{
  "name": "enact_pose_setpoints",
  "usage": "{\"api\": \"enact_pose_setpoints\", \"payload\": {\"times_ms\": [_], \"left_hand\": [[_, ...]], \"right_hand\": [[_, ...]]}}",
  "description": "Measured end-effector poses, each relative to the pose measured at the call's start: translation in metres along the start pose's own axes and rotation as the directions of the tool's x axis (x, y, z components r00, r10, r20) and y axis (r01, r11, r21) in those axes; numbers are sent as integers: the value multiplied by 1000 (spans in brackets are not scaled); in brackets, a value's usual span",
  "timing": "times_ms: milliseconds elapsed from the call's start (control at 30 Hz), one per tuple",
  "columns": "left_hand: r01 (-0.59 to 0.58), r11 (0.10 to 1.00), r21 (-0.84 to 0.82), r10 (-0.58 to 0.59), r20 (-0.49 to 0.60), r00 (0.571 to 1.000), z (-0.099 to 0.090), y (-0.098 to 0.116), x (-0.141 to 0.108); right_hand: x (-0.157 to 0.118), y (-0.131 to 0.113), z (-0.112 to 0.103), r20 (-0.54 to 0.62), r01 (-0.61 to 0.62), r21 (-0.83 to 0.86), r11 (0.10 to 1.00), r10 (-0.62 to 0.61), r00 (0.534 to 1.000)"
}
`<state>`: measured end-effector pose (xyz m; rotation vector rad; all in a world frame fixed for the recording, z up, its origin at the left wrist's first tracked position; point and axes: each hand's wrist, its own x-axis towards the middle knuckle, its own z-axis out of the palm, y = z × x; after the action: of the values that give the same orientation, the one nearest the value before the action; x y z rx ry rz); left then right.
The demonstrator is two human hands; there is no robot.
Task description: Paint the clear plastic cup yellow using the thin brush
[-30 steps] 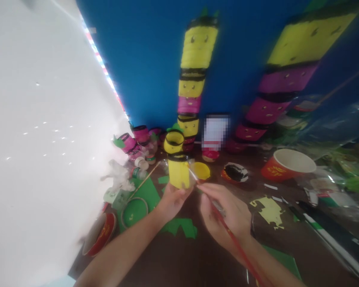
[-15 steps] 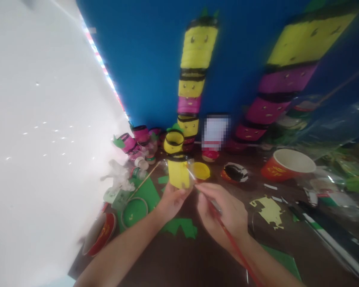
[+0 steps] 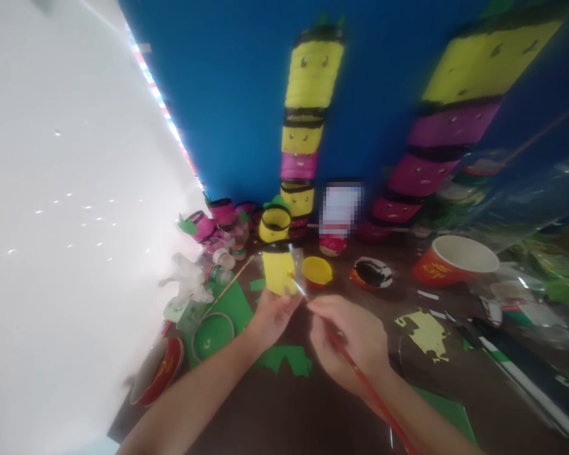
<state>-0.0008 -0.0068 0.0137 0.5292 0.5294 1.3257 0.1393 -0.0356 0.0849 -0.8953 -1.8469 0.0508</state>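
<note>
A small clear plastic cup (image 3: 278, 275), partly coated in yellow paint and rimmed in black, is held upright by my left hand (image 3: 272, 317) near its base. My right hand (image 3: 348, 335) is closed around a paintbrush (image 3: 348, 357) with a red handle. The bristle end lies against the cup's right side, where a bare clear strip shows. Just beyond the brush stands a container of yellow paint (image 3: 317, 270). To its right is a cut-down red container with black paint (image 3: 370, 273).
Painted yellow and magenta containers stand in a tall stack (image 3: 303, 136) against the blue wall. Green paper (image 3: 284, 360), a tape roll (image 3: 213, 338) and yellow paper scraps (image 3: 424, 335) lie on the dark table. A red paper cup (image 3: 455, 260) stands right, a red bowl (image 3: 159, 370) left.
The brush tip has moved down along the cup's right side, and my right hand has shifted slightly left. The cup has moved a little left in my left hand.
</note>
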Motion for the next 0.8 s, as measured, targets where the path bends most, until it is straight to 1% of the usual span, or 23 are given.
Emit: {"api": "enact_pose_setpoints", "payload": {"times_ms": [67,167,300,400,467,533,633,800], "left_hand": [[-8,1000,-2,8,-38,999,-1,0,1],[-20,1000,-3,20,-68,997,0,0,1],[-23,1000,-14,22,-57,998,1,1,1],[-24,1000,-12,24,-46,999,0,0,2],[-27,1000,-11,26,-66,997,-2,-2,3],[-34,999,-14,32,-80,996,-3,-2,3],[-46,999,-24,44,-82,996,-3,-1,3],[-61,998,-2,61,-63,996,1,1,1]], "right_hand": [[-3,1,-1,23,22,16,1000,-22,999],[-4,2,-4,-9,44,15,999,-44,999],[0,1,-2,-50,27,-44,999,-29,998],[1,0,0,-11,23,-49,999,-24,1000],[0,1,0,32,41,-38,998,-40,999],[-2,1,-1,42,66,-21,998,-65,997],[-2,0,-3,-14,87,-18,996,-87,996],[-1,-1,-3,-88,15,-33,999,-18,996]]}}
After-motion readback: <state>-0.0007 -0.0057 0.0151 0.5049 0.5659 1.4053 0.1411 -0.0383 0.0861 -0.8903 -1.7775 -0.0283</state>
